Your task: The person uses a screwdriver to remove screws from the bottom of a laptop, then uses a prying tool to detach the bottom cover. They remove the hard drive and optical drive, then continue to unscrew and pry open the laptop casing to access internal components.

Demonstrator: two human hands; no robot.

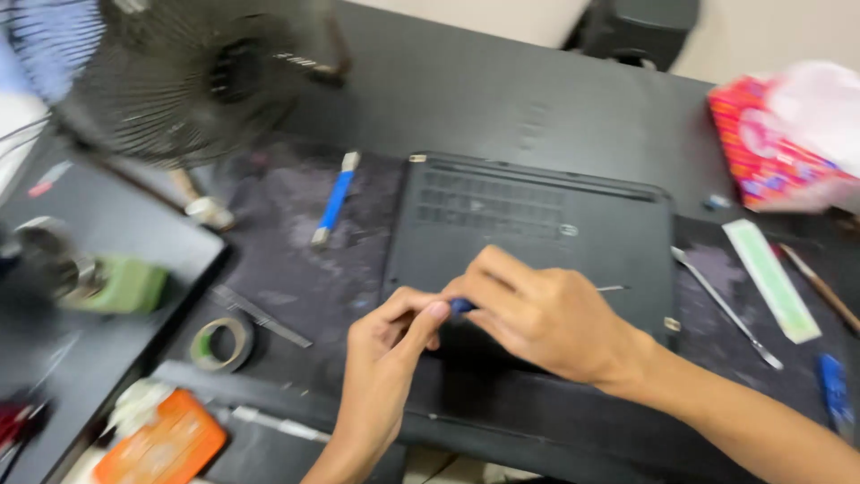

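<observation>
We have both hands over the near half of the dark laptop (537,224), which lies bottom-up near the middle of the bench (502,99). Our left hand (387,358) and right hand (546,314) meet fingertip to fingertip, pinching a small blue tool (461,306) between them just above the laptop's base. A blue-handled brush (334,199) lies to the laptop's left, a roll of tape (222,344) toward the near left corner, a metal spudger (727,309) to its right.
</observation>
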